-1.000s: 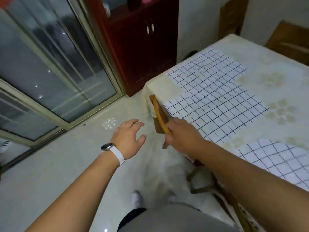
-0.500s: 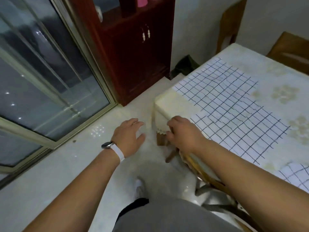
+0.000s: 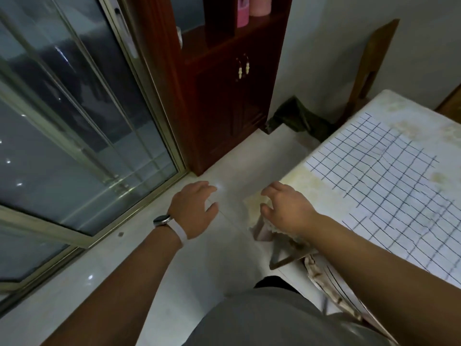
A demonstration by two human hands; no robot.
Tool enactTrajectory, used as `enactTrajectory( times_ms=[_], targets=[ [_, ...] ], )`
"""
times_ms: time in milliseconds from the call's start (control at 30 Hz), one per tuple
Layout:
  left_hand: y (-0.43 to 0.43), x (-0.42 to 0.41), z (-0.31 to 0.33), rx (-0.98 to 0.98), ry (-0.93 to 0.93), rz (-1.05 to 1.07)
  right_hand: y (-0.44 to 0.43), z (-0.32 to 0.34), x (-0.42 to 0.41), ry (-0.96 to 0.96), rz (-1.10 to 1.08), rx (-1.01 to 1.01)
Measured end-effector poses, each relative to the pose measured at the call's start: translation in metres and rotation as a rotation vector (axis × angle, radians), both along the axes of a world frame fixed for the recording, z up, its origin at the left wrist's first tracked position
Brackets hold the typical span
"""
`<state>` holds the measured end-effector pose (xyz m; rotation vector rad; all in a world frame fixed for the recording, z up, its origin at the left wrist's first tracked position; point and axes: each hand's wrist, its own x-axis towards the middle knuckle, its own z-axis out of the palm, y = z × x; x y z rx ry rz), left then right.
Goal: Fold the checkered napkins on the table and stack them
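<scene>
A pale, glossy tiled floor (image 3: 224, 258) takes up most of the view, with a sliding glass door (image 3: 74, 121) in a metal frame along its left side. Beside the door a dark red wooden cabinet (image 3: 224, 108) stands against the wall, its two doors closed. On the right is the counter (image 3: 299, 181), covered with a cream cloth with a faded floral print, its near corner pointing toward the person. The checkered napkins (image 3: 379, 181) lie flat and unfolded on that cloth. They are white with dark grid lines and butt or overlap one another so closely that their number cannot be told. They start a little way back from the corner and run off the right edge of the view. The person's grey garment (image 3: 274, 320) fills the bottom centre, with both bare forearms reaching forward from it. A wooden chair back (image 3: 371, 61) leans by the wall beyond the counter, and part of another wooden frame (image 3: 282, 253) shows beneath the counter's near edge. A dark green bundle (image 3: 299, 118) sits on the floor between cabinet and counter. The right hand (image 3: 289, 211) is over the counter's bare corner, its grip loosely bent and holding nothing. Whether it touches the cloth cannot be told, and it is clear of the napkins. The left hand (image 3: 194, 211) hangs over the floor just beside the corner, its grip spread and relaxed. It wears a watch (image 3: 162, 219) on a pale strap. Pink containers (image 3: 259, 5) stand on the cabinet's upper shelf.
</scene>
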<state>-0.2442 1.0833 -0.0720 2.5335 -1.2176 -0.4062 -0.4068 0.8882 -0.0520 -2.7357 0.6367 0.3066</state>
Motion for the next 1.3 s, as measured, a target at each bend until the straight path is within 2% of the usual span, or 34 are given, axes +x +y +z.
enactTrajectory(
  times_ms=[400, 767, 1033, 1300],
  targets=[
    [-0.062, 0.111, -0.024, 0.079, 0.02, -0.037, -0.063, -0.029, 0.111, 0.03, -0.055, 0.042],
    [-0.207, 0.216, 0.001, 0.188, -0.057, -0.198, -0.175, -0.037, 0.196, 0.02, -0.192, 0.157],
    [-0.325, 0.243, 0.016, 0.197, -0.149, -0.419, -0.246, -0.032, 0.197, -0.025, -0.383, 0.154],
    [-0.433, 0.229, 0.011, 0.178, -0.128, -0.692, -0.286, -0.033, 0.159, -0.006, -0.672, 0.158]
  ],
)
